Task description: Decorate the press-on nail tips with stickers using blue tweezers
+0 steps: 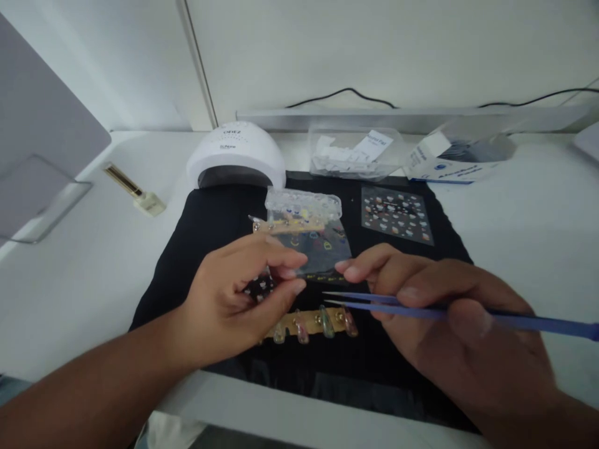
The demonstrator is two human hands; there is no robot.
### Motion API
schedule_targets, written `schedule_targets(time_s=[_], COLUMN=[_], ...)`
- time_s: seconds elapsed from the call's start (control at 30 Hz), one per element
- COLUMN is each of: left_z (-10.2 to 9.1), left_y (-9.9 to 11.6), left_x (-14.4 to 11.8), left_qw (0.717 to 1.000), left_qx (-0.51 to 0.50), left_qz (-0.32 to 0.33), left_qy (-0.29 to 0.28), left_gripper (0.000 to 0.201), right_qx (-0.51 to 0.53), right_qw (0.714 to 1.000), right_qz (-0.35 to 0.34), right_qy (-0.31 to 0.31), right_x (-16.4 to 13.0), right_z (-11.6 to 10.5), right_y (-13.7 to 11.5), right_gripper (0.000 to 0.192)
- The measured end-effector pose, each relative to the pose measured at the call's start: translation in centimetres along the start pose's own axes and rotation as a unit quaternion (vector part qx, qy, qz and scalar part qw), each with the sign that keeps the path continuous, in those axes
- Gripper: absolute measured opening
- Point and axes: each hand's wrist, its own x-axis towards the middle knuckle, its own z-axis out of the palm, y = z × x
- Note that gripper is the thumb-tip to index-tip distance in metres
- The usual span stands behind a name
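Nearest the camera, the right hand [449,312] pinches blue tweezers [421,307], slim and pointed, their tips aimed left above a tan strip of decorated nail tips [313,324] on the black mat [196,237]. Just left, the left hand [238,299] has its fingers [285,274] clenched on a small dark spotted piece [259,288] and the edge of a clear sticker sheet [322,249]. Behind stands a white nail lamp [236,156] on the worktop [84,274]

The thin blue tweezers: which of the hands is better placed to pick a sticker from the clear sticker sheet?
Probably the right hand: it holds the thin blue tweezers, tips pointing toward the clear sticker sheet.
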Motion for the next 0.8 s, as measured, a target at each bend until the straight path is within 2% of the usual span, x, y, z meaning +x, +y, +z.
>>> schedule_targets(time_s=[0.17,0.3,0.57,0.8], left_z=[0.1,0.0,0.2,0.2], left_y=[0.1,0.4,0.7,0.7], left_x=[0.2,0.2,-0.2,-0.1], left_qw=[1.0,0.999,0.999,0.997], left_qx=[0.011,-0.004,-0.036,-0.073], left_qz=[0.027,0.03,-0.028,-0.024], left_qy=[-0.005,-0.011,0.023,0.025], left_gripper=[0.025,0.031,0.025,0.026], right_qx=[-0.023,-0.035,-0.053,-0.055], right_qw=[0.999,0.998,0.996,0.997], right_qz=[-0.02,-0.043,-0.063,-0.058], right_qy=[-0.017,0.002,0.024,0.012], right_x=[-0.1,-0.5,-0.7,-0.9], right_z=[0.1,0.6,1.6,1.4], right_y=[-0.7,-1.1,-1.4,-1.4], right_gripper=[0.021,0.018,0.019,0.019])
